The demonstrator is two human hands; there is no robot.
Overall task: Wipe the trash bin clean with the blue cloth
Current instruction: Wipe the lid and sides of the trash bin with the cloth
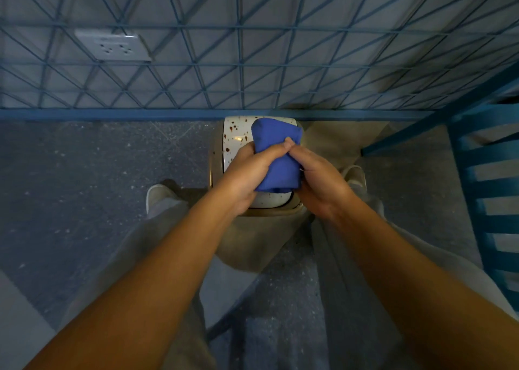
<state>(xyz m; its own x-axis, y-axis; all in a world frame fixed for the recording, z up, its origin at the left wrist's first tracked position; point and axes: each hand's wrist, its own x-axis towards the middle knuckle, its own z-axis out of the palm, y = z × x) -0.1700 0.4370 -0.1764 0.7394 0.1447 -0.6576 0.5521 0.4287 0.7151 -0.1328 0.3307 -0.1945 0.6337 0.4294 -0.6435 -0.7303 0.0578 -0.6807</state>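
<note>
A small beige trash bin (261, 229) stands on the floor against the wall, between my feet. Its white lid (234, 136) is speckled with brown spots. A folded blue cloth (276, 145) is held just above the lid, covering its right half. My left hand (250, 170) grips the cloth's left edge, thumb on top. My right hand (314, 176) grips its right edge, and the two thumbs meet over the cloth's middle. Whether the cloth touches the lid is unclear.
A grey wall with a blue triangle pattern and a blue skirting board (112, 115) rises right behind the bin. A white wall socket (113, 45) sits at the upper left. A blue slatted chair (488, 179) stands at the right. The floor is grey speckled stone (84, 173).
</note>
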